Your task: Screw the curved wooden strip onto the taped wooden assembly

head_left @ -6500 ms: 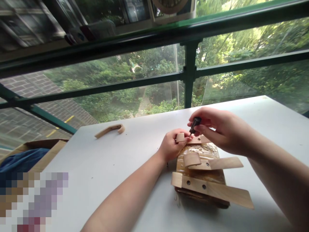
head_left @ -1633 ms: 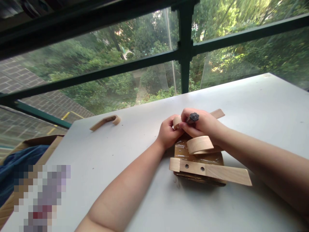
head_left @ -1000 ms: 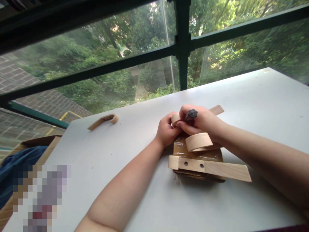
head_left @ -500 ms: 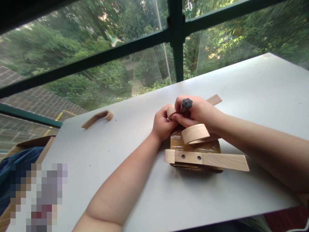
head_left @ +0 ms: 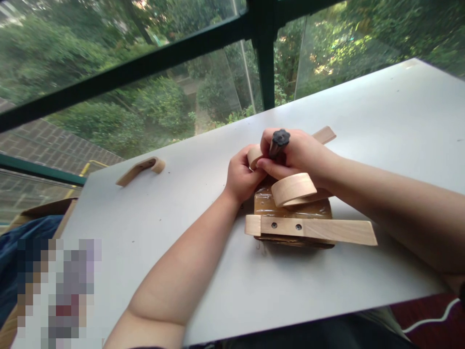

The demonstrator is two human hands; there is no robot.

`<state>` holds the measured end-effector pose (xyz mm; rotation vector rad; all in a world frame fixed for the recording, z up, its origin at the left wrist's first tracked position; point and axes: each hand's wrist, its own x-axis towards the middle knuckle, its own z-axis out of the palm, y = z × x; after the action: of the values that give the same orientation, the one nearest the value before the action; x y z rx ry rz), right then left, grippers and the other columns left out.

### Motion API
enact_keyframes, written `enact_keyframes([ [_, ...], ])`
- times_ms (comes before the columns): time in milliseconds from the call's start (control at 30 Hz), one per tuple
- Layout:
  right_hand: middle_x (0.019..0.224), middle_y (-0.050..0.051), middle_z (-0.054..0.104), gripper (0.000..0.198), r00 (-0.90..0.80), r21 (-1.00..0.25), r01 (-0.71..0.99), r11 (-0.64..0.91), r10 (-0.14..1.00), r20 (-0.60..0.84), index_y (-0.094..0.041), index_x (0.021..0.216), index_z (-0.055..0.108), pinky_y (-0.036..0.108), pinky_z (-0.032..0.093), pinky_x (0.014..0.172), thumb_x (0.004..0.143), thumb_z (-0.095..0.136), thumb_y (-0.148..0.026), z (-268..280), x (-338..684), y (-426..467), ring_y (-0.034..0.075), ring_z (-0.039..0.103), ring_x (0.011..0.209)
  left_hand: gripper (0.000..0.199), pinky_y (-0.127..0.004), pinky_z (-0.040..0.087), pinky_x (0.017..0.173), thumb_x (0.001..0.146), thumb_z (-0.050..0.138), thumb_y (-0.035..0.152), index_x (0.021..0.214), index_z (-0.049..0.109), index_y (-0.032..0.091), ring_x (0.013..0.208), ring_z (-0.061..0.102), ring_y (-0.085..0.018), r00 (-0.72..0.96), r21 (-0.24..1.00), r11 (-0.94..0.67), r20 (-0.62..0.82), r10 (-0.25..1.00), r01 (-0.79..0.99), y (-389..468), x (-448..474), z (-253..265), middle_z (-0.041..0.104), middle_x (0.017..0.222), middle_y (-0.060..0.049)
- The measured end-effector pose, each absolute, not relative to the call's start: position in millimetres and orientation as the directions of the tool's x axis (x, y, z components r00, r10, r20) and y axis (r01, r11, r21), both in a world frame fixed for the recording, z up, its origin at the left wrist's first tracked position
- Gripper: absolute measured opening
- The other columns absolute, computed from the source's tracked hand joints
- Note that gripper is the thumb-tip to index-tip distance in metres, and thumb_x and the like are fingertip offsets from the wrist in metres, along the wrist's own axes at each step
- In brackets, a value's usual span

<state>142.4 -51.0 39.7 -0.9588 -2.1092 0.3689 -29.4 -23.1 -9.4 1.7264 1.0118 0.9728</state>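
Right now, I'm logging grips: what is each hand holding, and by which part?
The right hand holds a dark tool by its handle; the left hand holds the far wooden strip by its curled end.

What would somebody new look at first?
Probably the tool with the black, star-ended handle in the right hand, close against the left hand, toward the far end of the shiny brown block. Next, the pale wooden strip with a curled end and two dark spots, lying across the block's near end. Off to the left, a hook-shaped light-brown wooden strip rests on the white table.
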Motion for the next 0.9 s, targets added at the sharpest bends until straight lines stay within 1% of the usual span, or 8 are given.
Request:
enact_keyframes([
  [133,0.082,-0.001,0.057,0.022,-0.417,-0.553,0.502,0.665,0.746,0.519,-0.010,0.089,0.054,0.015,0.033,0.061,0.085,0.058,-0.031,41.2,143.5,-51.7,0.001,0.046,0.071,0.061,-0.001,0.049,0.077,0.068,0.060,0.062,0.092,0.053,0.006,0.081,0.052,0.011,0.364,0.933,-0.289,0.197,0.910,0.216,-21.7,-29.8,-11.2,0.060,0.096,-0.001],
  [233,0.083,-0.001,0.057,0.022,-0.420,-0.570,0.498,0.653,0.757,0.501,-0.010,0.091,0.055,0.015,0.034,0.065,0.085,0.058,-0.031,42.4,143.1,-52.5,0.001,0.047,0.074,0.060,0.000,0.048,0.075,0.068,0.061,0.061,0.090,0.052,0.006,0.080,0.052,0.011,0.356,0.927,-0.305,0.216,0.909,0.217,-21.3,-29.9,-11.7,0.058,0.094,0.000],
  [433,0.083,-0.001,0.056,0.024,-0.413,-0.574,0.532,0.622,0.783,0.465,-0.009,0.090,0.054,0.015,0.031,0.065,0.084,0.058,-0.032,46.2,143.8,-52.8,0.000,0.043,0.072,0.060,0.000,0.047,0.076,0.070,0.059,0.061,0.092,0.051,0.006,0.082,0.052,0.011,0.369,0.922,-0.319,0.225,0.902,0.217,-22.3,-28.3,-12.2,0.058,0.094,0.000],
  [567,0.080,0.000,0.054,0.024,-0.422,-0.598,0.526,0.605,0.796,0.434,-0.008,0.089,0.053,0.017,0.031,0.064,0.084,0.058,-0.031,46.8,144.3,-52.7,0.000,0.040,0.068,0.060,0.000,0.046,0.074,0.071,0.056,0.061,0.087,0.049,0.004,0.079,0.049,0.013,0.374,0.915,-0.338,0.241,0.895,0.220,-22.1,-27.6,-11.5,0.056,0.090,0.000],
  [700,0.078,0.000,0.052,0.026,-0.424,-0.600,0.546,0.585,0.810,0.404,-0.010,0.089,0.053,0.019,0.030,0.059,0.085,0.057,-0.035,45.4,143.8,-52.3,0.001,0.037,0.064,0.058,0.000,0.045,0.074,0.071,0.057,0.060,0.092,0.053,0.005,0.078,0.048,0.013,0.381,0.914,-0.353,0.259,0.887,0.200,-21.4,-27.7,-10.6,0.056,0.088,-0.001],
  [800,0.080,0.002,0.053,0.029,-0.397,-0.619,0.543,0.568,0.823,0.407,-0.009,0.088,0.052,0.018,0.028,0.057,0.083,0.057,-0.037,45.3,143.5,-51.6,0.001,0.038,0.065,0.059,0.003,0.041,0.071,0.070,0.058,0.060,0.093,0.054,0.006,0.075,0.043,0.015,0.359,0.915,-0.364,0.285,0.889,0.176,-22.3,-26.7,-10.1,0.053,0.084,0.000],
  [900,0.084,0.004,0.054,0.027,-0.407,-0.626,0.543,0.559,0.828,0.386,-0.008,0.087,0.052,0.019,0.029,0.058,0.084,0.057,-0.034,47.8,143.6,-51.6,0.003,0.041,0.068,0.059,0.005,0.039,0.070,0.071,0.058,0.060,0.093,0.054,0.005,0.074,0.040,0.017,0.355,0.916,-0.364,0.288,0.889,0.169,-23.9,-25.0,-9.5,0.051,0.082,0.001],
])
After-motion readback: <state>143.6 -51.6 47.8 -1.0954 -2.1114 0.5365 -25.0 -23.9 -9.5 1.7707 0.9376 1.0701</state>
